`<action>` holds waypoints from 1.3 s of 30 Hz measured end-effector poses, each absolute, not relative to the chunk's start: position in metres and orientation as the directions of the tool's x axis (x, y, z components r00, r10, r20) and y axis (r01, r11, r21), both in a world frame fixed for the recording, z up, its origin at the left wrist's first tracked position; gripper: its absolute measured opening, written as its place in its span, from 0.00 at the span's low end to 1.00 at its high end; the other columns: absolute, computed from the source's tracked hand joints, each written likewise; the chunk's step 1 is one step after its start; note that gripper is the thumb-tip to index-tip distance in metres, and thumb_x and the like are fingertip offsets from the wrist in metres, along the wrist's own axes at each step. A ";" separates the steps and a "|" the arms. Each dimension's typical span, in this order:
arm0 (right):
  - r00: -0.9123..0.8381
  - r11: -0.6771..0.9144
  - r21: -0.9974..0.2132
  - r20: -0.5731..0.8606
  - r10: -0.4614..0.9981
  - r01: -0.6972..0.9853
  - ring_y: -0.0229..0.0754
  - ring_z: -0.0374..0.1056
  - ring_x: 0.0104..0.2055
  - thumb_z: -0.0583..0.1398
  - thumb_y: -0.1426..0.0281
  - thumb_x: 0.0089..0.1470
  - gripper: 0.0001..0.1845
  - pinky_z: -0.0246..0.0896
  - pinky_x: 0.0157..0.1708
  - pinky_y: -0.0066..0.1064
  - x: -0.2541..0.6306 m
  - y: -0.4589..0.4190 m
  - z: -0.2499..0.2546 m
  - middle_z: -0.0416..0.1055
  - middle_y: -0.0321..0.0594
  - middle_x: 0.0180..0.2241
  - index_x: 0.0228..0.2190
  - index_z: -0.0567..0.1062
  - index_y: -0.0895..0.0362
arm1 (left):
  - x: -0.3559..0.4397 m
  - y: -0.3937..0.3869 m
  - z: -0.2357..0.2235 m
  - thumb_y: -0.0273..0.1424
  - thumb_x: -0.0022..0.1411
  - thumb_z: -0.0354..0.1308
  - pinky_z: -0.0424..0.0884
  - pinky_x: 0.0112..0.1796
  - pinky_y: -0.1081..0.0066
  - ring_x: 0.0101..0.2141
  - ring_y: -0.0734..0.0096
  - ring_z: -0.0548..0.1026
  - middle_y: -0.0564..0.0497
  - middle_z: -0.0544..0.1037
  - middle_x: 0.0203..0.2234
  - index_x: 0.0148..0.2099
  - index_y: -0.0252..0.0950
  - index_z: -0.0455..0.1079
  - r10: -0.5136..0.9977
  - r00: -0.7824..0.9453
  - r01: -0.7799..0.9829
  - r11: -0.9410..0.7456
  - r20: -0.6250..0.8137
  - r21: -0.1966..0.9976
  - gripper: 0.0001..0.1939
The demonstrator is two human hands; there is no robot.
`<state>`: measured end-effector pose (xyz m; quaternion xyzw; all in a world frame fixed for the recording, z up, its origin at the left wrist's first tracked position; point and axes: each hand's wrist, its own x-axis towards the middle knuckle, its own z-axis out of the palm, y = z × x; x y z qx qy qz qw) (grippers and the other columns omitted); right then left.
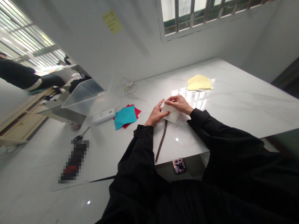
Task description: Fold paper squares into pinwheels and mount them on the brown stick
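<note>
A small cream-white sheet of paper (173, 116) is between my hands over the white table. My left hand (155, 115) grips its left side, the thumb laid across the front and the index finger pointing up. At the paper's upper edge, my right hand (179, 104) pinches with thumb and fingertips, its fingers covering part of the sheet. Just below the paper lies a thin dark brown stick (161, 141), running toward the table's front edge; its upper end meets the paper's lower edge.
Blue paper sheets (125, 117) lie over red ones (137, 112) on the left, beside a white oblong device (104, 116). Yellow paper sheets (198, 82) lie at the back right. Further left are a clear plastic bin (81, 99), scissors (79, 136) and a person in dark clothes (17, 74).
</note>
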<state>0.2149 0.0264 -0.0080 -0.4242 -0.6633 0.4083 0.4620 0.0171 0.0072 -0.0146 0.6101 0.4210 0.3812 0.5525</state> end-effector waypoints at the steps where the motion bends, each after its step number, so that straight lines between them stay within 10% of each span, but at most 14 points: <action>1: -0.212 0.309 -0.933 0.268 0.940 0.188 0.42 0.74 0.31 0.68 0.50 0.55 0.22 0.65 0.32 0.31 0.214 0.026 -0.009 0.82 0.42 0.32 0.35 0.86 0.58 | 0.017 0.007 -0.014 0.32 0.47 0.78 0.77 0.39 0.68 0.33 0.63 0.82 0.46 0.85 0.36 0.78 0.29 0.53 0.934 0.357 0.103 -0.035 -0.004 0.994 0.61; 11: -0.026 0.332 -0.920 0.334 0.942 0.207 0.45 0.76 0.39 0.62 0.44 0.61 0.29 0.70 0.42 0.36 0.223 0.039 -0.010 0.83 0.44 0.37 0.40 0.85 0.57 | 0.015 0.012 -0.020 0.36 0.47 0.79 0.78 0.42 0.66 0.37 0.62 0.83 0.45 0.86 0.41 0.75 0.32 0.59 0.970 0.242 -0.054 -0.008 0.021 0.999 0.57; 17: 0.282 0.150 -0.827 0.348 0.894 0.542 0.50 0.76 0.40 0.62 0.65 0.60 0.18 0.70 0.50 0.44 0.273 0.064 -0.032 0.82 0.49 0.42 0.48 0.83 0.59 | 0.013 0.016 -0.023 0.38 0.47 0.78 0.77 0.49 0.63 0.46 0.57 0.83 0.40 0.85 0.49 0.59 0.34 0.74 0.994 0.094 -0.212 -0.041 0.062 0.976 0.38; 39: 0.269 -0.046 -0.649 0.249 0.930 0.760 0.52 0.78 0.45 0.64 0.71 0.57 0.13 0.68 0.48 0.37 0.282 0.081 -0.038 0.84 0.50 0.41 0.41 0.87 0.60 | 0.015 0.019 -0.028 0.40 0.46 0.76 0.74 0.44 0.65 0.39 0.63 0.80 0.44 0.85 0.40 0.44 0.33 0.80 0.998 -0.042 -0.193 -0.043 0.035 0.980 0.24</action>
